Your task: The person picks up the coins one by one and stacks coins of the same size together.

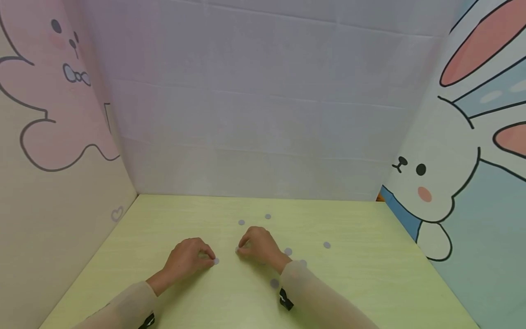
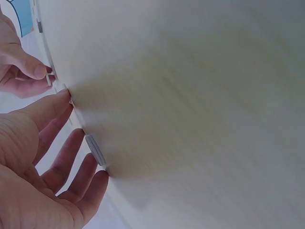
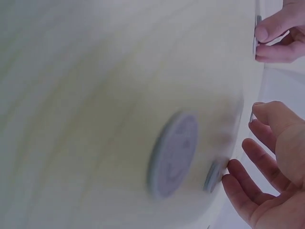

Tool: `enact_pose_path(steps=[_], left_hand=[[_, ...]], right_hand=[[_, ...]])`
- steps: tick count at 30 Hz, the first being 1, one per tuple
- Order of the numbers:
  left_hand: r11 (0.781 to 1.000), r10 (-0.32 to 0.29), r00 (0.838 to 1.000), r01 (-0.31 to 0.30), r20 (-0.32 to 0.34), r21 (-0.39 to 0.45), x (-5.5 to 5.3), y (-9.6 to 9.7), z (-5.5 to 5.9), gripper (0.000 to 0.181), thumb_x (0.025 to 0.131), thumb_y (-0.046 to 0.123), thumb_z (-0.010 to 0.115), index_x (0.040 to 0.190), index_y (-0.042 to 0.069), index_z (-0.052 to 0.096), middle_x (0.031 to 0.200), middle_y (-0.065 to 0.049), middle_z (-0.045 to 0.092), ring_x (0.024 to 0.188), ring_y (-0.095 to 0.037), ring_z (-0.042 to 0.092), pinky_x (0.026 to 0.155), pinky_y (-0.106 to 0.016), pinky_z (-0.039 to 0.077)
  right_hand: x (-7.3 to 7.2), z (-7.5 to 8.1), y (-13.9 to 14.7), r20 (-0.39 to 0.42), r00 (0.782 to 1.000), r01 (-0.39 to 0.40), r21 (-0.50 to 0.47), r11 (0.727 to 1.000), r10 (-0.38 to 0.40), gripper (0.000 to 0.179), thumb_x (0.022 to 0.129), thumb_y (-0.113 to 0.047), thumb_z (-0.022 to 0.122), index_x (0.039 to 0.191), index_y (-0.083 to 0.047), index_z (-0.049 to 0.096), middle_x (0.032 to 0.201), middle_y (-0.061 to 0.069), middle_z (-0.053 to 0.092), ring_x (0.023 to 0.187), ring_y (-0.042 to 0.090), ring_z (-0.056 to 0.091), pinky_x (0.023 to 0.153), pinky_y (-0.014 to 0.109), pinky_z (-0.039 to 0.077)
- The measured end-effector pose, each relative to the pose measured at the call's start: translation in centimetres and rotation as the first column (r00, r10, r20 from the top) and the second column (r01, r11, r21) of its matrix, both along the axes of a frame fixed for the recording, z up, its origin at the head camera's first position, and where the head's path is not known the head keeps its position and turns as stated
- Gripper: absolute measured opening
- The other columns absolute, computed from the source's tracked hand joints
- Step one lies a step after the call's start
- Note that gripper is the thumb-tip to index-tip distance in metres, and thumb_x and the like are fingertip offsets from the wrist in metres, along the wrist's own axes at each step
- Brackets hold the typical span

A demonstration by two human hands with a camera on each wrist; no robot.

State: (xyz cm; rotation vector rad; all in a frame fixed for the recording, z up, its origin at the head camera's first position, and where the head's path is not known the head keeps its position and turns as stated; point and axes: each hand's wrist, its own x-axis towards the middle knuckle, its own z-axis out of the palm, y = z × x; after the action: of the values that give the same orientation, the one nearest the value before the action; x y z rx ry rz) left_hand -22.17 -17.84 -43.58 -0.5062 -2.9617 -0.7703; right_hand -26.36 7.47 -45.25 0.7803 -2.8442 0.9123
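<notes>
My left hand (image 1: 186, 260) is low over the table, its thumb and index finger pinching a grey coin (image 1: 216, 261) at the surface. Under its other fingers, the left wrist view shows what looks like a small stack of coins (image 2: 95, 150), hidden from the head view. Across a short gap, my right hand (image 1: 260, 246) pinches another coin (image 1: 237, 249) between thumb and fingertip. In the right wrist view that coin (image 3: 252, 114) appears edge-on. A flat coin (image 3: 213, 175) lies by the right hand's lower fingers, and a larger-looking one (image 3: 174, 155) is closer to the camera.
Two coins lie beyond the right hand, a left one (image 1: 241, 222) and a right one (image 1: 268, 216). Others sit by the right wrist (image 1: 288, 251) and sleeve (image 1: 303, 263). One coin (image 1: 326, 245) is farther right, another (image 1: 274, 283) nearer. Printed panels enclose the pale yellow table (image 1: 164, 214).
</notes>
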Motion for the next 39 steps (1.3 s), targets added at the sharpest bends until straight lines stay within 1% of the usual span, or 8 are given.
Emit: enact_pose_path(steps=[3,8,14,19,24,30,39], left_hand=[[1.000,-0.007,1.000,0.007,-0.008,0.002,0.0,-0.1,0.0,0.013,0.082,0.023,0.093,0.080,0.029,0.082,0.090,0.013,0.072,0.089,-0.014,0.067,0.074,-0.038,0.055],[1.000,-0.021,1.000,0.021,-0.021,-0.004,-0.1,-0.2,-0.1,0.012,0.082,0.024,0.093,0.080,0.029,0.082,0.089,0.014,0.072,0.088,-0.013,0.067,0.073,-0.037,0.055],[1.000,-0.003,1.000,0.002,-0.017,-0.011,-0.3,-0.2,-0.4,0.015,0.081,0.022,0.094,0.079,0.031,0.082,0.088,0.014,0.071,0.087,-0.011,0.067,0.072,-0.036,0.055],[1.000,-0.014,0.999,0.014,-0.030,-0.010,-0.3,-0.3,-0.4,0.016,0.081,0.020,0.094,0.080,0.030,0.082,0.089,0.013,0.072,0.086,-0.013,0.067,0.070,-0.035,0.054],[0.999,-0.040,0.998,0.040,-0.051,-0.002,-0.2,-0.4,-0.4,0.015,0.081,0.020,0.094,0.081,0.030,0.083,0.088,0.014,0.072,0.086,-0.014,0.068,0.068,-0.032,0.054],[0.998,-0.064,0.996,0.065,-0.061,0.007,0.0,-0.5,-0.3,0.014,0.081,0.021,0.094,0.083,0.029,0.084,0.089,0.014,0.073,0.086,-0.014,0.068,0.069,-0.033,0.055],[0.999,-0.046,0.998,0.046,-0.046,-0.001,0.0,-0.4,-0.1,0.015,0.081,0.021,0.094,0.082,0.030,0.083,0.090,0.014,0.073,0.088,-0.013,0.068,0.072,-0.036,0.056]], right_hand=[[0.3,0.1,-0.6,-0.006,1.000,-0.016,-0.006,1.000,0.016,0.011,0.089,-0.022,0.089,0.087,-0.012,0.086,0.088,-0.004,0.073,0.083,0.008,0.062,0.080,0.024,0.051],[0.9,0.3,-1.5,-0.047,0.998,-0.049,0.003,0.999,0.049,0.007,0.088,-0.020,0.089,0.086,-0.013,0.086,0.086,-0.005,0.073,0.081,0.007,0.062,0.079,0.023,0.051],[1.4,0.3,-2.7,-0.072,0.995,-0.073,0.035,0.997,0.076,0.006,0.089,-0.021,0.088,0.088,-0.015,0.087,0.086,-0.006,0.074,0.084,0.007,0.064,0.080,0.021,0.050],[1.7,0.1,-3.7,-0.096,0.990,-0.098,0.061,0.993,0.103,0.006,0.088,-0.022,0.088,0.089,-0.016,0.087,0.088,-0.007,0.076,0.086,0.008,0.066,0.080,0.018,0.050],[2.0,0.1,-4.4,-0.122,0.987,-0.097,0.074,0.993,0.106,0.005,0.088,-0.023,0.089,0.089,-0.018,0.087,0.089,-0.010,0.076,0.087,0.007,0.066,0.081,0.017,0.049],[2.1,-0.1,-4.8,-0.141,0.985,-0.089,0.082,0.993,0.100,0.006,0.089,-0.024,0.088,0.089,-0.018,0.087,0.090,-0.009,0.076,0.085,0.004,0.064,0.081,0.018,0.050],[2.5,0.2,-5.2,-0.175,0.979,-0.086,0.102,0.991,0.103,0.006,0.088,-0.026,0.089,0.089,-0.020,0.088,0.091,-0.009,0.077,0.084,0.004,0.064,0.080,0.019,0.049]])
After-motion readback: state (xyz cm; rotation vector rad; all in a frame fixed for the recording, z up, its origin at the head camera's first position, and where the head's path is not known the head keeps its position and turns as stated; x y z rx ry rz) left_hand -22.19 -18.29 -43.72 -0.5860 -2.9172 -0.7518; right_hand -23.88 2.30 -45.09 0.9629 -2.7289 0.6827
